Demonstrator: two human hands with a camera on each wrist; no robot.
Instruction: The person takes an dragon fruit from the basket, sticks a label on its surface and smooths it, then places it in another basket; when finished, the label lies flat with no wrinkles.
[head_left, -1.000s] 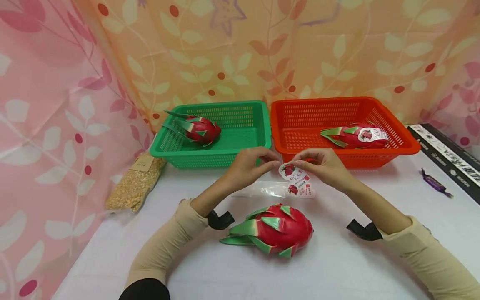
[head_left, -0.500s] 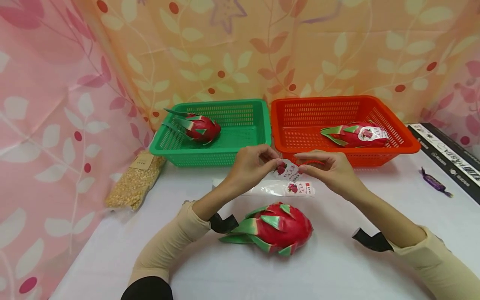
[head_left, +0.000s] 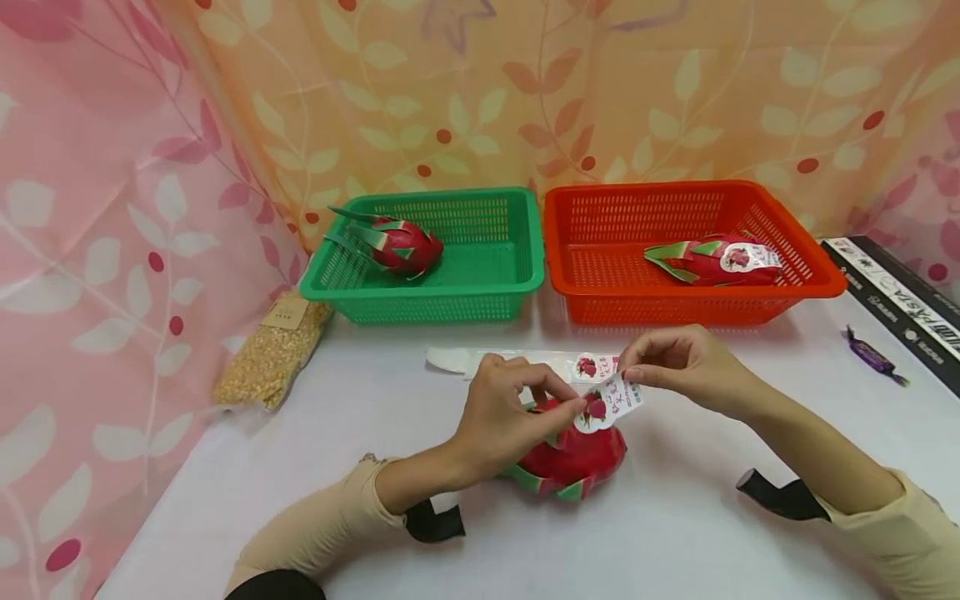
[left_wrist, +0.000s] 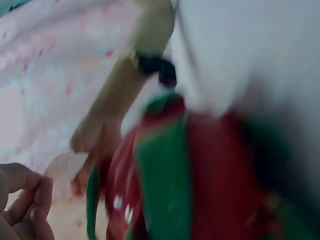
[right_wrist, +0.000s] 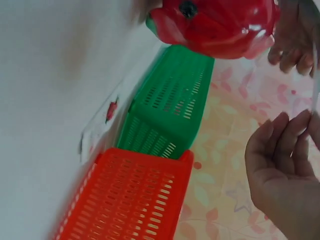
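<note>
Between the two hands is a white sticker with a dragon fruit picture and red lettering. The left hand pinches its left end between thumb and index finger; the right hand pinches its upper right edge. Just beneath the sticker and the left hand lies a red dragon fruit with green scales, partly hidden in the head view. In the left wrist view this dragon fruit looms large and blurred. Behind the hands, a clear strip with a similar sticker lies flat on the table.
A green basket at the back left holds one dragon fruit. Beside it, a red basket contains a stickered dragon fruit. A bag of corn kernels lies left; a wrapped candy and black box lie right.
Both hands have come toward the person, carrying the sticker from behind the dragon fruit to just above it. The hands have spread slightly apart, and the sticker now tilts.
</note>
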